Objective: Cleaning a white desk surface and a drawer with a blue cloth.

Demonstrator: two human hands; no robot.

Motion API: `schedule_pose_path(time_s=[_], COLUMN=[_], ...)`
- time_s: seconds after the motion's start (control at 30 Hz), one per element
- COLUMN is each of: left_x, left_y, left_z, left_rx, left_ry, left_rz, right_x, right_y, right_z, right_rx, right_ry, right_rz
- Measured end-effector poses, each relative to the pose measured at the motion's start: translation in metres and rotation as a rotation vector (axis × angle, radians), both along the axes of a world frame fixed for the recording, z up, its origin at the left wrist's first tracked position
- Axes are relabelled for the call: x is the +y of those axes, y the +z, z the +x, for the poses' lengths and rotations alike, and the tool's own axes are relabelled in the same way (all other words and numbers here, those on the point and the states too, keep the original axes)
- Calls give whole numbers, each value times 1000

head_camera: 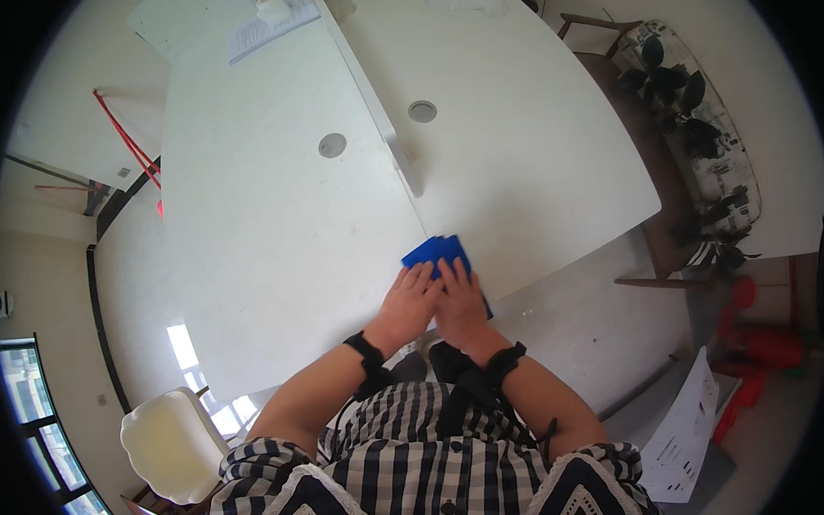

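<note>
A blue cloth (pixel 441 250), folded, lies on the white table (pixel 284 219) at its near edge, over the seam between two table halves. My left hand (pixel 408 301) rests on the cloth's left part, palm down. Beside it my right hand (pixel 460 303) lies on the right part, fingers spread a little; the two hands touch or nearly touch. One corner of the cloth shows past the right hand at the table's edge. The cloth's underside and the parts beneath the palms are hidden. Black bands circle both wrists.
A low white divider (pixel 370 92) runs along the seam between two round cable grommets. Printed sheets (pixel 277 31) lie at the far left, near a white object. A cream chair (pixel 170 446) stands lower left, a wooden-armed bench (pixel 634 129) to the right, and a large paper (pixel 681 437) lower right.
</note>
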State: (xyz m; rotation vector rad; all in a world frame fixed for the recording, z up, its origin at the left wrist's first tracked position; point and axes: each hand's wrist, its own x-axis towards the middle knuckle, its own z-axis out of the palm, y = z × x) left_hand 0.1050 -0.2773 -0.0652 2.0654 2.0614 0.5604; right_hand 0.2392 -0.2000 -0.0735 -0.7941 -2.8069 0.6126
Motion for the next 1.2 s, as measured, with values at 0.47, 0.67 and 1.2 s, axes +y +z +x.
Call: schedule_pose_path(time_s=[0.47,0.67,1.2], left_x=[18,90,360], left_y=[0,9,-3], left_z=[3,38,158], left_rx=[-18,-35,-72], left_ry=[-48,-6,-189], left_rz=[-107,-142,-75], right_x=[27,97,338], right_y=[-14,-14,-9], right_z=[13,41,173], right_rx=[221,278,281], right_ry=[156,138,-93], right_rz=[-45,-59,0])
